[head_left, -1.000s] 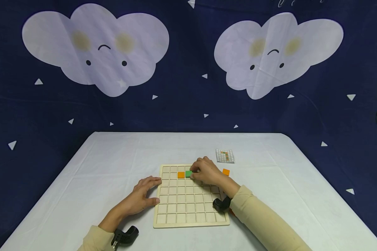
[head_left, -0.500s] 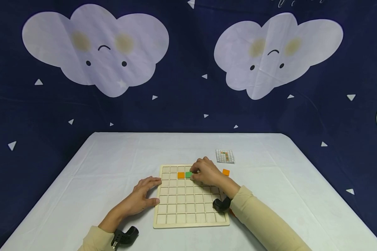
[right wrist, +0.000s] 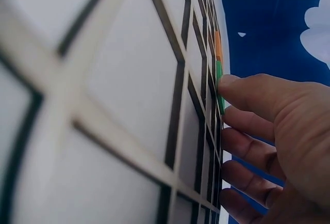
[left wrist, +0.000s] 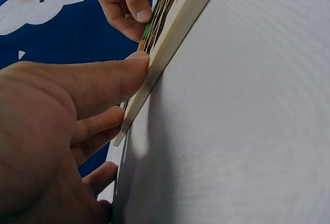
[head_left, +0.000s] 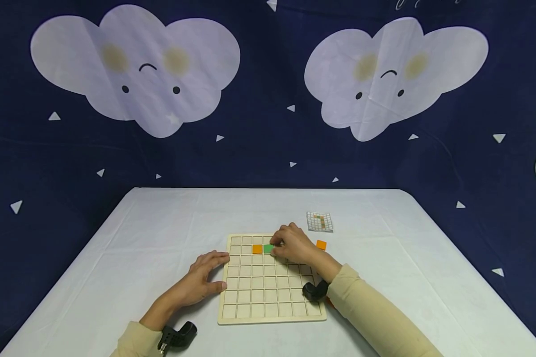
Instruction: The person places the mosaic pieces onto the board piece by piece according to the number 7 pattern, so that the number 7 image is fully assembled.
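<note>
On the pale gridded board [head_left: 250, 310] an orange tile [head_left: 257, 249] lies directly left of a green tile [head_left: 268, 248] in the second row from the far edge. My right hand [head_left: 292, 244] is over that row, its thumb and bent fingers pinching at green; in the right wrist view the thumb of the right hand [right wrist: 294, 115] touches the green surface [right wrist: 219, 74], partly covered by the fingers. My left hand [head_left: 199, 280] rests fairly straight fingers and thumb against the board's left edge. The left wrist view shows the left hand [left wrist: 62, 105] touching the board's rim [left wrist: 170, 46].
A small card with a coloured grid pattern [head_left: 319, 222] lies beyond the board's far right corner. Another orange tile [head_left: 321, 245] lies right of the board, close to my right wrist. An orange-red piece [head_left: 330, 302] shows partly under the right forearm. White cloth [head_left: 116, 238] covers the table.
</note>
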Demonstrator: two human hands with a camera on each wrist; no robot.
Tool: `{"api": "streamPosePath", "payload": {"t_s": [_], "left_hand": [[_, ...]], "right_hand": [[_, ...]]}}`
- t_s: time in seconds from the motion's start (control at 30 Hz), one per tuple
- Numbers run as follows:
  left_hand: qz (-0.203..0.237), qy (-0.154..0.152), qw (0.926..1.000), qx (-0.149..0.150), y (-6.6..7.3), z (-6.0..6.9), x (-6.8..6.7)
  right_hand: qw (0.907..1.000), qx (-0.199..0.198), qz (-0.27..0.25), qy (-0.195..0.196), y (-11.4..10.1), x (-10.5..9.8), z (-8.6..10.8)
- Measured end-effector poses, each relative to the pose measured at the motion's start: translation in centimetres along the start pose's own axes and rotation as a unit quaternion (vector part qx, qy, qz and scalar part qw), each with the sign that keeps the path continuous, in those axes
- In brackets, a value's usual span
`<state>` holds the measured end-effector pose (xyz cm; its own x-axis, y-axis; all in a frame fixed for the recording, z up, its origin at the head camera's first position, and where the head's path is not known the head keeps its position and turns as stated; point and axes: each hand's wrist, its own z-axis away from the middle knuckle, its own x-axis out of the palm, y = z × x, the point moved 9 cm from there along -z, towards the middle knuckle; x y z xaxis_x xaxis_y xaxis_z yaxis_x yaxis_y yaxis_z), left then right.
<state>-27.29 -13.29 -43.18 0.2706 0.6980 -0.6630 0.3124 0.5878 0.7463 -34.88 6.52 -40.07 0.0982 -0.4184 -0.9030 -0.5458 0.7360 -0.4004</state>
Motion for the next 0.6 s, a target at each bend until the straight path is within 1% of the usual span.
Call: {"api": "streamPosePath", "payload": {"t_s": [0.4,0.6], "left_hand": [[0.006,-0.001,1.0000,-0.004,-0.1,0.0,0.1],[0.002,0.000,1.0000,0.003,0.0,0.1,0.0]], "right_hand": [[0.9998,0.013,-0.011,0.007,-0.4,-0.4,0.3],[0.9994,0.023,-0.021,0.016,-0.5,-1.3,0.7]]}}
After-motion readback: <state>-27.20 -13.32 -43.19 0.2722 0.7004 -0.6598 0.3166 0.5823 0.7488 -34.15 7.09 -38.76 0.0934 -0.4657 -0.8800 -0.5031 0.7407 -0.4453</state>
